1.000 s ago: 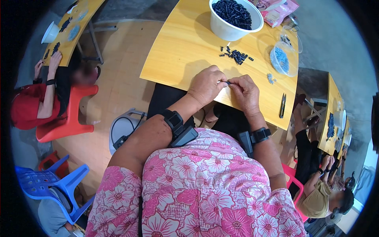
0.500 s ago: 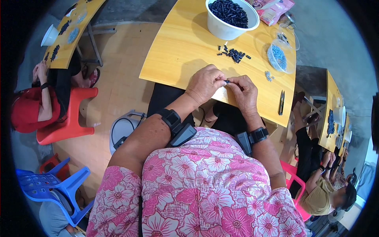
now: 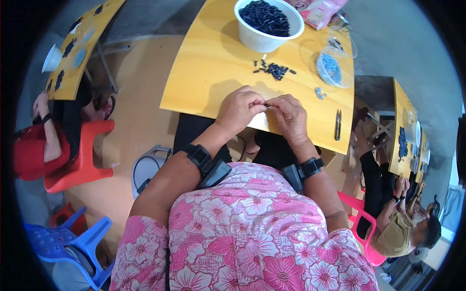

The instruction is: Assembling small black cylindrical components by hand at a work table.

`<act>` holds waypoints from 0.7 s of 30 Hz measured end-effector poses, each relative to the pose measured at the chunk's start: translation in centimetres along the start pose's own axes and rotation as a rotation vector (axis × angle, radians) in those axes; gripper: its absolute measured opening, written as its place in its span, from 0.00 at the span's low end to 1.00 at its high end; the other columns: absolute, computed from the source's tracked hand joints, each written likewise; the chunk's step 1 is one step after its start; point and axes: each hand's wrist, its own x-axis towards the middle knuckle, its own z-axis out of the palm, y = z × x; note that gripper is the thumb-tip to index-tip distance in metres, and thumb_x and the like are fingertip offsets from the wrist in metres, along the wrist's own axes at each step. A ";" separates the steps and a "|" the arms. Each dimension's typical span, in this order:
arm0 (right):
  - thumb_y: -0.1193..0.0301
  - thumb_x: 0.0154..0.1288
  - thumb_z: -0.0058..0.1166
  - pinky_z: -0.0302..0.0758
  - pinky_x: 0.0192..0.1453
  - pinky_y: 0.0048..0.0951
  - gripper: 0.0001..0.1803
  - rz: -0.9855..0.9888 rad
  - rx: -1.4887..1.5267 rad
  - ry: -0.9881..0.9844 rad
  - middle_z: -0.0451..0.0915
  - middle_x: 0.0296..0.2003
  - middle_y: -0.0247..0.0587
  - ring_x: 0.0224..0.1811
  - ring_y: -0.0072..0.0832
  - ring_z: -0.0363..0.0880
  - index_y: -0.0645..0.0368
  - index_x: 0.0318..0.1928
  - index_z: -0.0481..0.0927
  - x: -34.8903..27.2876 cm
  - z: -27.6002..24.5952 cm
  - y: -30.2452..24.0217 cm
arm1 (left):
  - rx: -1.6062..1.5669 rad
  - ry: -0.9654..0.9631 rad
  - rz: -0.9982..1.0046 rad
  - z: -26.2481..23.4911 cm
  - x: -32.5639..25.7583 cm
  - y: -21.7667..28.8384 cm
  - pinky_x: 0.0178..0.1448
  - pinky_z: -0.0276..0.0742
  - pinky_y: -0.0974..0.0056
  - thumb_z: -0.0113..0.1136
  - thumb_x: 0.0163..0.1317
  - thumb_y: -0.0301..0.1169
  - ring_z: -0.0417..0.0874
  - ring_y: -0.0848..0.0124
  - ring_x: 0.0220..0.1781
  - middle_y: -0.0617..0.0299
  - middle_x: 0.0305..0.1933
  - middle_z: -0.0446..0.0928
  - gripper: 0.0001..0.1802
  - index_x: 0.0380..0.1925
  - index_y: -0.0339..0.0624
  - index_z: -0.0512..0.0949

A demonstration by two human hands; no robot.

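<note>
Still pinched together over the near edge of the table (image 3: 213,63), both hands meet fingertip to fingertip, much as half a second ago. Left hand (image 3: 240,110) is closed narrow, thumb and fingers gripping one end of a small dark piece (image 3: 266,104); right hand (image 3: 289,116) is curled just as tight on the other end. Only a sliver of that piece shows between the fingertips, so its shape cannot be told. Against the earlier frames the hands have hardly moved relative to each other or the table; the view itself has tipped a little, so the bowl (image 3: 268,24) now sits nearer the top rim of the picture. Each wrist carries a black band with a small black box.

On the yellow wooden tabletop, a white bowl heaped with dark pieces stands by the far edge. Just nearer than it lies a loose pile (image 3: 274,69) of the same dark pieces, well apart from the hands. Toward the right edge sits a clear dish (image 3: 334,68) holding small bluish bits, with a few spilled beside it. A dark slim tool (image 3: 338,125) lies close to the near right corner. A pink packet (image 3: 318,10) rests at the far right corner.

Around the table the floor is tan, then grey. Other people sit at similar yellow tables to the left and right, one on a red chair (image 3: 80,160). A blue chair (image 3: 58,242) stands at lower left.
</note>
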 end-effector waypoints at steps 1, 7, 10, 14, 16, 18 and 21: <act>0.75 0.52 0.65 0.76 0.42 0.37 0.09 -0.001 -0.002 -0.004 0.82 0.31 0.38 0.36 0.39 0.81 0.52 0.36 0.85 0.0 0.1 0.2 | -0.008 -0.006 0.013 0.1 0.0 -0.1 0.34 0.76 0.65 0.72 0.50 0.25 0.80 0.69 0.27 0.60 0.28 0.77 0.07 0.29 0.38 0.83; 0.76 0.55 0.63 0.76 0.42 0.37 0.10 -0.041 0.055 -0.029 0.82 0.33 0.38 0.36 0.40 0.80 0.51 0.39 0.85 0.3 -0.2 0.1 | -0.086 -0.059 -0.098 -0.4 0.2 0.1 0.34 0.76 0.63 0.71 0.50 0.27 0.80 0.67 0.28 0.60 0.29 0.77 0.07 0.29 0.40 0.85; 0.76 0.54 0.63 0.76 0.42 0.36 0.11 -0.046 0.100 -0.046 0.82 0.33 0.38 0.35 0.39 0.81 0.50 0.40 0.86 0.4 -0.5 0.0 | -0.089 -0.120 -0.106 -0.6 0.4 0.2 0.33 0.74 0.70 0.71 0.51 0.23 0.77 0.75 0.27 0.63 0.28 0.76 0.07 0.30 0.37 0.83; 0.77 0.55 0.63 0.77 0.41 0.36 0.10 0.048 0.102 0.010 0.82 0.32 0.40 0.34 0.40 0.80 0.53 0.40 0.86 -0.2 -1.4 0.1 | -0.140 -0.144 -0.111 -0.6 0.4 0.3 0.33 0.74 0.70 0.71 0.51 0.23 0.77 0.75 0.27 0.63 0.28 0.76 0.06 0.29 0.37 0.83; 0.78 0.56 0.63 0.78 0.40 0.35 0.09 0.145 0.121 0.072 0.82 0.32 0.41 0.33 0.40 0.80 0.55 0.39 0.86 -1.1 -2.3 1.2 | -0.071 -0.145 -0.122 -0.7 0.3 0.3 0.33 0.74 0.70 0.71 0.51 0.24 0.78 0.75 0.27 0.63 0.28 0.76 0.05 0.28 0.38 0.83; 0.81 0.58 0.62 0.76 0.38 0.25 0.08 0.275 -0.094 0.196 0.82 0.32 0.42 0.32 0.29 0.81 0.60 0.39 0.86 -2.2 -4.1 3.3 | -0.069 -0.144 -0.115 -0.7 0.3 0.3 0.34 0.75 0.67 0.72 0.51 0.26 0.78 0.72 0.27 0.62 0.28 0.76 0.05 0.27 0.40 0.83; 0.77 0.57 0.65 0.77 0.36 0.29 0.05 0.461 -0.168 0.293 0.81 0.29 0.42 0.29 0.31 0.80 0.58 0.36 0.86 -3.6 -5.9 6.6 | -0.058 -0.146 -0.106 -0.6 0.4 0.4 0.34 0.75 0.63 0.72 0.50 0.28 0.79 0.68 0.28 0.61 0.28 0.77 0.06 0.27 0.41 0.83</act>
